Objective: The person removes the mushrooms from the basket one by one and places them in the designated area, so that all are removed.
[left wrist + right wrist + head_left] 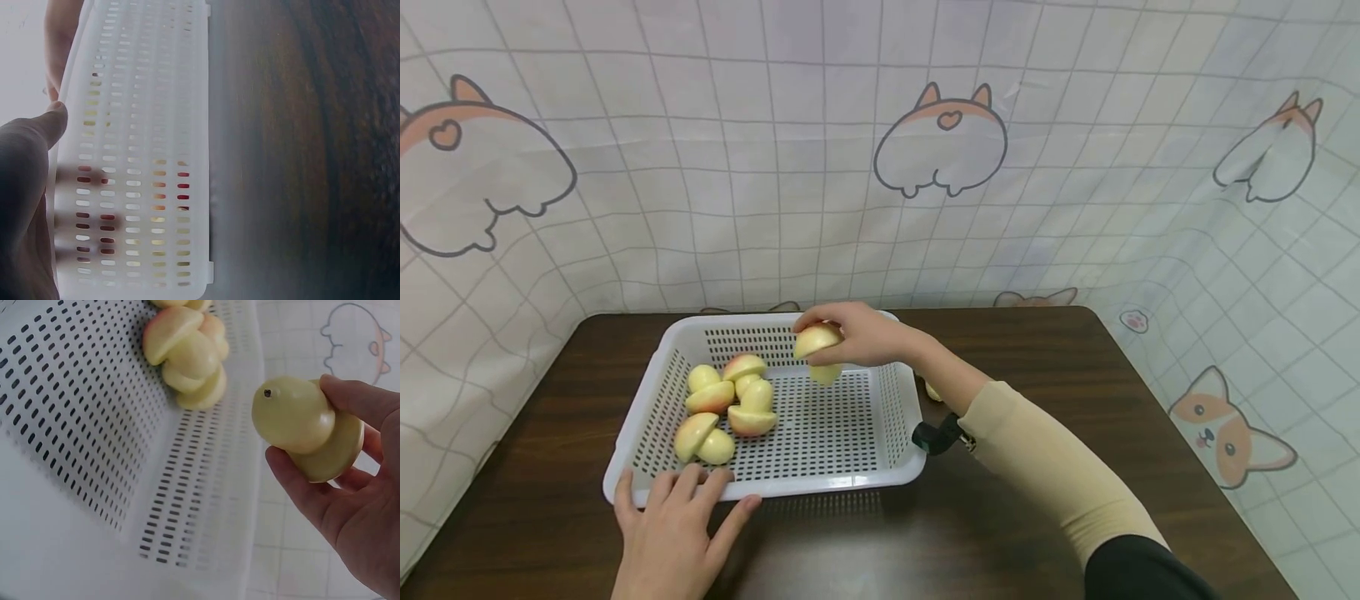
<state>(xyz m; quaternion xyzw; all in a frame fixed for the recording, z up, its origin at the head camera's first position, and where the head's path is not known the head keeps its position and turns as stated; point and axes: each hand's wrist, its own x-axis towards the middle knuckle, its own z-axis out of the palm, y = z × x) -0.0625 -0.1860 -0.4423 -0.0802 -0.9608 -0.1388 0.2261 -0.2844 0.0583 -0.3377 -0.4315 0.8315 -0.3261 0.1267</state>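
Note:
A white perforated plastic basket (880, 479) stands on the table and has several yellow mushrooms with reddish caps (752, 421) grouped in its left part; they look like toys. My left hand (673, 525) grips the basket's near rim, its fingers over the edge and inside the wall, with the thumb along the rim in the left wrist view. Above the basket's far right part, my right hand (865, 333) holds another mushroom (294, 415) by its cap between thumb and fingers. Its rounded stem points down in the head view and shows a small dark spot in the right wrist view.
On the dark wooden table (1015, 492), a pale yellow object (932, 392) lies right of the basket, mostly hidden by the right forearm. A black band (936, 435) sits at the right wrist. Behind the table hangs a gridded cloth (775, 208) with cartoon dogs.

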